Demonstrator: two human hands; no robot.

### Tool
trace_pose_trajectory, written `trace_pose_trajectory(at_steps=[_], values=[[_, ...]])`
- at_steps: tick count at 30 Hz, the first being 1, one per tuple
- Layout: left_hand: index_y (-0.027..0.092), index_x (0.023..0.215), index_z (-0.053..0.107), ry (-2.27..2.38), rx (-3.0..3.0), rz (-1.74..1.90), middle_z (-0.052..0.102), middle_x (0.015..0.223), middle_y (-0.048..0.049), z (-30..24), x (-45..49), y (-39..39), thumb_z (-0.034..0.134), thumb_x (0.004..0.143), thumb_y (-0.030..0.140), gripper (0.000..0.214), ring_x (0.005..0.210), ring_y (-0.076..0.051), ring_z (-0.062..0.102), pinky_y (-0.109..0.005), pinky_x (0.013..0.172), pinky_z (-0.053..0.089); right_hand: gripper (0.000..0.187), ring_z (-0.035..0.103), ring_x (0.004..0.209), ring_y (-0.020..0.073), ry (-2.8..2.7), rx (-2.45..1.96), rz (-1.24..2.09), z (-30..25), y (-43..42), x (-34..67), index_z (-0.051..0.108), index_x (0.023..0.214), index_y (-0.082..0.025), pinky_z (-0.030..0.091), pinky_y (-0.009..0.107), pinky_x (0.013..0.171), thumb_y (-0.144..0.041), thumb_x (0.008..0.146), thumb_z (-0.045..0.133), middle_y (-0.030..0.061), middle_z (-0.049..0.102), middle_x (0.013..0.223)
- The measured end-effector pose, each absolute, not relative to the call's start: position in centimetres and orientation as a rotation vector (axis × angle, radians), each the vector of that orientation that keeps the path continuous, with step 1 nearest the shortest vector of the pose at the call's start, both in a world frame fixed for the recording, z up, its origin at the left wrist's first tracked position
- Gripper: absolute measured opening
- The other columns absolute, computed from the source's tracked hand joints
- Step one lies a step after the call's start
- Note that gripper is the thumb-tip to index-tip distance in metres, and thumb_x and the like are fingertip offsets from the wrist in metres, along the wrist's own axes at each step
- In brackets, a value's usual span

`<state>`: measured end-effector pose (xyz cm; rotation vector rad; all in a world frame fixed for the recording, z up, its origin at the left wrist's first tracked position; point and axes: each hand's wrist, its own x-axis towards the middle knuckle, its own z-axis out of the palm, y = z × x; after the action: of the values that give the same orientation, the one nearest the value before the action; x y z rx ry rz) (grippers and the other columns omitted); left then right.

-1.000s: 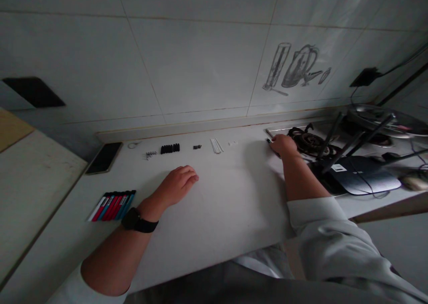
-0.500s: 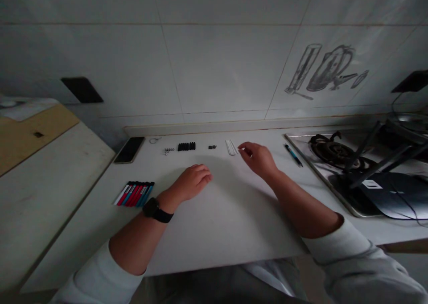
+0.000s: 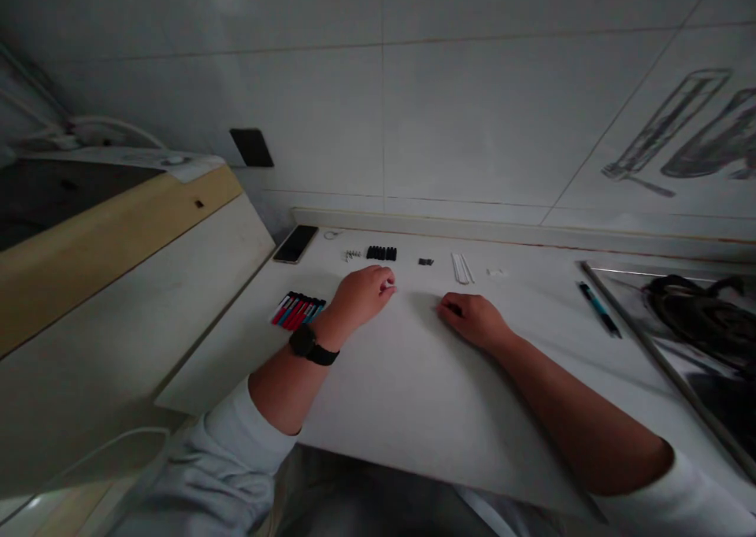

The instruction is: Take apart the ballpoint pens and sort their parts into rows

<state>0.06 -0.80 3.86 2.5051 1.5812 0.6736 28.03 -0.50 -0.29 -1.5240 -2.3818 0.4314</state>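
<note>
My left hand (image 3: 360, 297), a black watch (image 3: 313, 346) on its wrist, rests on the white counter (image 3: 413, 387) with its fingers curled; a small pale spot shows at the fingertips. My right hand (image 3: 472, 320) lies beside it, fingers curled down, with something dark under the fingertips that I cannot make out. Behind the hands runs a row of small parts: tiny springs (image 3: 353, 254), black caps (image 3: 381, 253), small black pieces (image 3: 425, 261), thin white rods (image 3: 461, 268) and small white bits (image 3: 496, 272). A bundle of red, blue and black pen barrels (image 3: 298, 310) lies left of my left hand.
A dark phone (image 3: 295, 243) lies at the counter's back left corner, beside a wooden-edged cabinet (image 3: 118, 238). A finished teal-and-black pen (image 3: 598, 309) lies to the right, next to a steel gas stove (image 3: 661, 340). A tiled wall stands behind.
My right hand has come back from the stove edge, past the white rods, down to the counter near my left hand. The pen stays by the stove. The view has swung left.
</note>
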Motion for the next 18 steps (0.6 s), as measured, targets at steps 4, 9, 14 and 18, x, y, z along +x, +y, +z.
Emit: trace_pose_trajectory(at_steps=[4, 9, 14, 18], values=[[0.02, 0.088, 0.072, 1.925, 2.332, 0.575, 0.074, 0.09, -0.0052, 6.4, -5.0, -0.1, 0.073, 0.088, 0.031, 0.011, 0.083, -0.021, 0.065, -0.032, 0.073, 0.046, 0.027, 0.063, 0.069, 0.0187, -2.373, -1.526, 0.436, -0.5, -0.5, 28.0, 0.07, 0.09, -0.026, 0.038, 0.028, 0.063, -0.044, 0.097, 0.05, 0.004, 0.073, 0.083], [0.02, 0.075, 0.074, 2.143, 2.062, 0.095, 0.075, 0.08, -0.0056, 7.0, -10.0, 0.2, 0.078, 0.075, 0.022, 0.005, 0.071, -0.02, 0.065, -0.031, 0.063, 0.042, 0.027, 0.064, 0.07, 0.0195, -2.381, -1.531, 0.429, -0.4, -0.4, 27.9, 0.069, 0.089, -0.026, 0.038, 0.028, 0.063, -0.044, 0.096, 0.05, 0.0043, 0.073, 0.081], [0.021, 0.073, 0.073, 2.091, 2.001, -0.142, 0.074, 0.074, -0.0042, 5.9, -11.2, 0.7, 0.083, 0.065, 0.019, 0.013, 0.064, -0.02, 0.064, -0.031, 0.06, 0.042, 0.027, 0.063, 0.07, 0.019, -2.372, -1.543, 0.438, -0.3, -0.5, 27.9, 0.069, 0.089, -0.026, 0.038, 0.028, 0.062, -0.044, 0.096, 0.051, 0.0038, 0.073, 0.082], [0.021, 0.073, 0.073, 2.075, 2.028, -0.183, 0.074, 0.072, -0.0035, 5.7, -10.8, 0.9, 0.083, 0.065, 0.021, 0.013, 0.063, -0.02, 0.064, -0.03, 0.061, 0.043, 0.028, 0.061, 0.069, 0.0182, -2.38, -1.524, 0.452, -0.2, -0.5, 28.0, 0.069, 0.09, -0.025, 0.036, 0.028, 0.062, -0.044, 0.097, 0.05, 0.0041, 0.072, 0.08]])
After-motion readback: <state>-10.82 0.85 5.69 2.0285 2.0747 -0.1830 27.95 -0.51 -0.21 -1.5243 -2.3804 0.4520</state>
